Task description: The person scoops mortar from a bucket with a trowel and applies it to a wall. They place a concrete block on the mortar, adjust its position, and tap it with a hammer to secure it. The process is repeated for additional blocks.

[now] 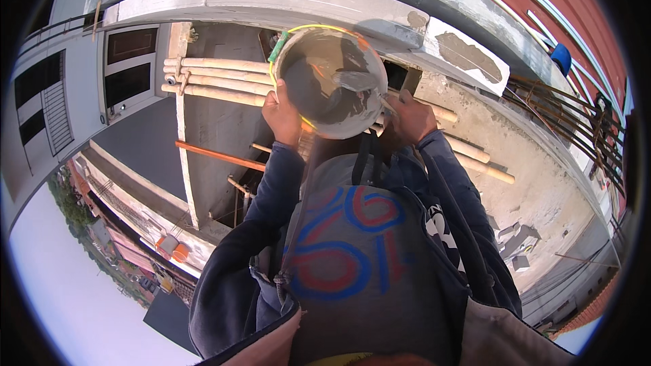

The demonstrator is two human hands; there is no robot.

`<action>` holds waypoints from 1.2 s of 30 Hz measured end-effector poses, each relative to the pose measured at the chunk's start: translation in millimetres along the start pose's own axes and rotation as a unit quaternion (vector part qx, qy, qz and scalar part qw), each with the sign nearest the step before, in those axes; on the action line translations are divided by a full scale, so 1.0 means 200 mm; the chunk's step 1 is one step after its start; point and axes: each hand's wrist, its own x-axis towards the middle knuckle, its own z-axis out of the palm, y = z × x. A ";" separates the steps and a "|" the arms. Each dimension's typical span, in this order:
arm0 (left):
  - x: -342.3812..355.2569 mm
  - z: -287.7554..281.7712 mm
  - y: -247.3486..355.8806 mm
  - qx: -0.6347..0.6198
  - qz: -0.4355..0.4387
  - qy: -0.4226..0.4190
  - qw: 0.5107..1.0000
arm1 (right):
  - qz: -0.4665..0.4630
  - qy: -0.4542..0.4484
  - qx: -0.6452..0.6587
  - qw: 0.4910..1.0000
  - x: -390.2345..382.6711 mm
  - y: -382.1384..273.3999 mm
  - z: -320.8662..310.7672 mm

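From where I stand: bucket (292,68) is out in front of the worker's chest, mouth toward the face, above the bamboo poles (224,78). Can't tell if anything props it from below.

Left hand (283,114) is clamped on the near-left rim, thumb side showing; the other fingertips are hidden. Right hand (412,119) sits at the right rim, fingers closed round what looks like the handle of a trowel (356,81) — blade inside the bucket. Can't tell whether that hand also bears on the rim.

Handling: wall looks thin and slightly flexible, so a one-sided rim grip probably lets it tip. Grey mix (332,110) smears the inside (depth unclear), so weight likely sits low and the inner face is probably slick. Not fragile, I'd say.

Best hold: opposite sides of the rim, or the yellow carry loop by its green grip (279,46) — keep fingers off the smeared parts. Trowel: stiff, light; take it by the handle only.
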 end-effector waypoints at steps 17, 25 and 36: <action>-0.33 -0.28 0.69 0.079 0.281 0.127 0.948 | -0.074 -0.328 0.309 0.889 0.26 -0.73 -0.33; -0.41 -0.23 0.70 -0.058 0.226 0.148 0.961 | 0.035 -0.386 0.616 0.685 0.06 -0.45 -0.42; -0.53 -0.05 0.13 -0.256 -0.017 0.173 0.951 | 0.031 -0.161 0.691 0.704 -0.38 0.31 -0.68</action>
